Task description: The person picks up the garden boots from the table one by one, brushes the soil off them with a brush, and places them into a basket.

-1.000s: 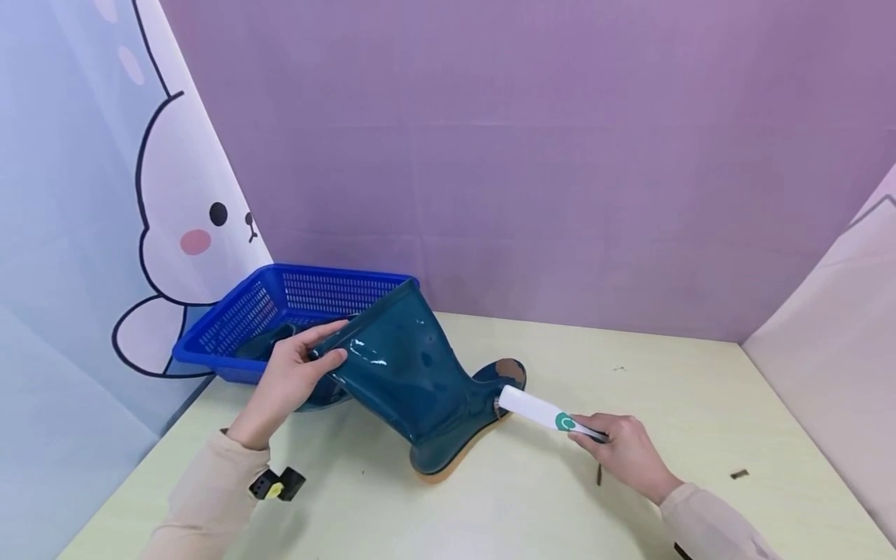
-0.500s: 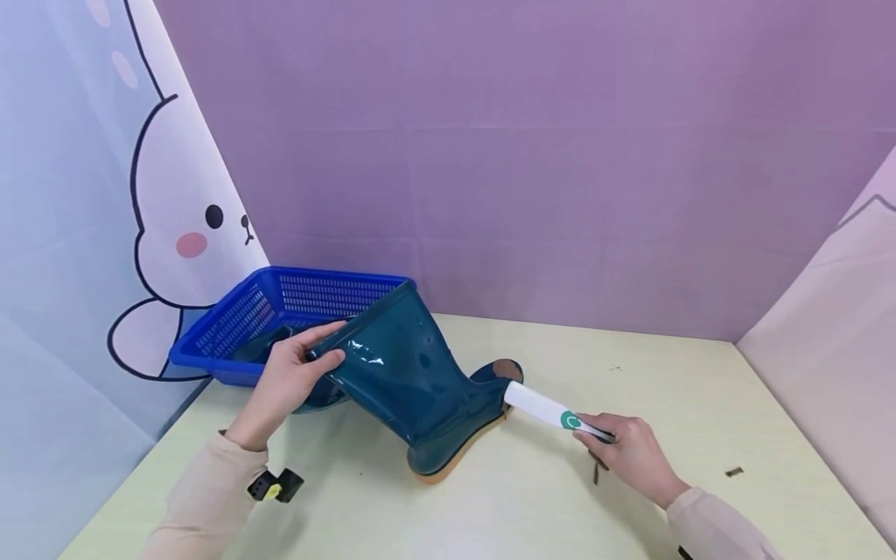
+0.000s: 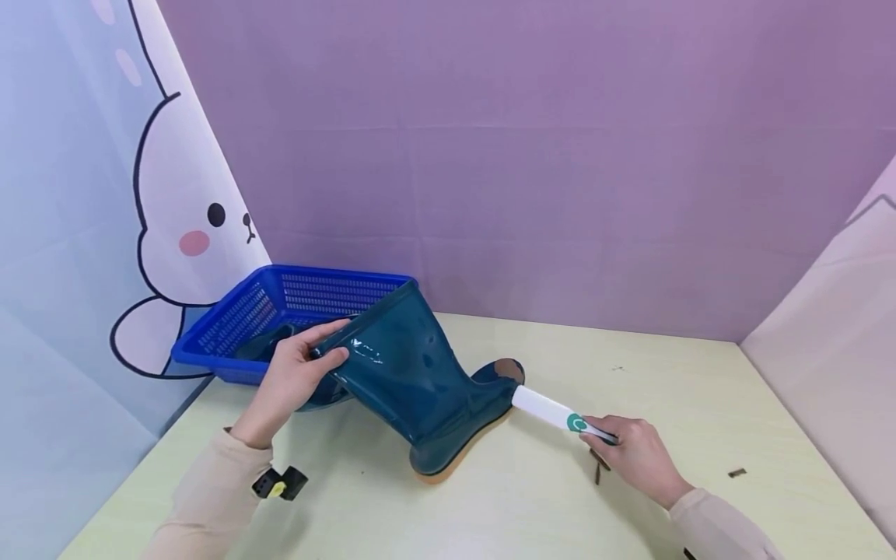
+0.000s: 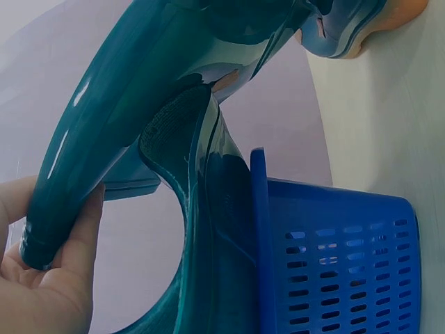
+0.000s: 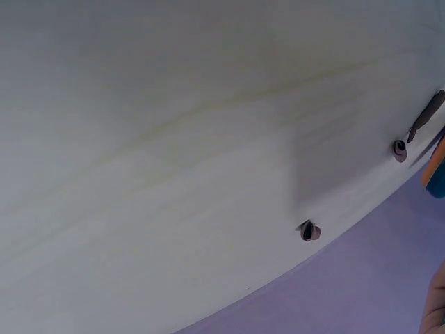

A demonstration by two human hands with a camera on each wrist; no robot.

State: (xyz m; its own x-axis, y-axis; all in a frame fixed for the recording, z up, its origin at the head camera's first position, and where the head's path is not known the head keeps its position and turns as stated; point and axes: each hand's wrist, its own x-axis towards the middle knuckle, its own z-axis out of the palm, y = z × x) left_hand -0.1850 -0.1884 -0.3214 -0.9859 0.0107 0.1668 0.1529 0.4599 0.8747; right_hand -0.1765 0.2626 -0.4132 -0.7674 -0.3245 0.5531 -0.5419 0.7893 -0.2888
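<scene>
A glossy teal rubber boot (image 3: pixel 402 365) with a tan sole tilts over the table, foot toward the right. My left hand (image 3: pixel 290 381) grips the rim of its shaft, thumb on the outer face; the left wrist view shows this rim between the thumb and fingers (image 4: pixel 83 236). My right hand (image 3: pixel 633 451) holds a white brush (image 3: pixel 542 408) with a green mark by its dark handle. The brush head meets the boot's foot, and its bristles are hidden. A brown patch (image 3: pixel 509 369) shows at the foot's far end. In the right wrist view, only part of the right hand (image 5: pixel 434 306) appears.
Behind the left hand stands a blue slotted basket (image 3: pixel 241 365). Another teal boot (image 4: pixel 222 229) lies in it and reaches over its rim. Brown scraps (image 3: pixel 597 467) lie under the right hand, another brown scrap (image 3: pixel 737 472) farther right. A purple cloth wall (image 3: pixel 560 194) closes the back.
My right hand and the brush have moved slightly right along the foot, and the bristles visible earlier are now hidden. The left hand and the boot hold nearly still.
</scene>
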